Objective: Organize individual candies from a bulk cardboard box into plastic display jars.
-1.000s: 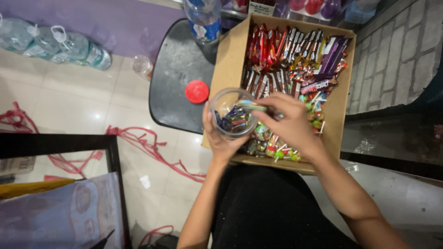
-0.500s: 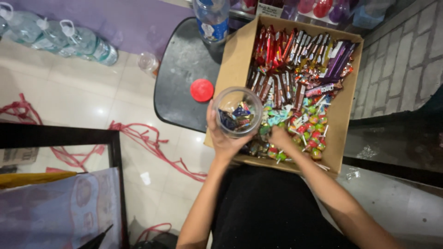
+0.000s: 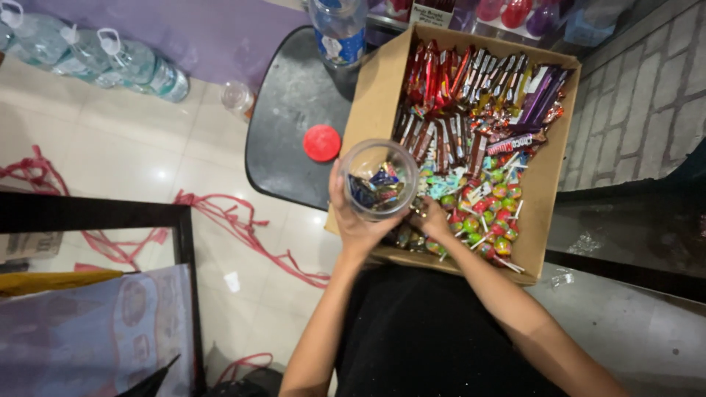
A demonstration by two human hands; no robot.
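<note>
My left hand holds a clear plastic jar upright, partly filled with wrapped sweets. My right hand reaches down into the near left corner of an open cardboard box, fingers among small wrapped sweets; whether it grips any I cannot tell. The box holds rows of chocolate bars at the back and lollipops near the front. A red jar lid lies on a dark round stool top left of the box.
A large water bottle stands at the stool's far edge. Several bottles lie on the tiled floor at upper left, with red string across the tiles. A black frame stands at left; a brick wall is at right.
My right hand has left the jar's mouth and dropped into the box's near left corner. The jar stays in my left hand.
</note>
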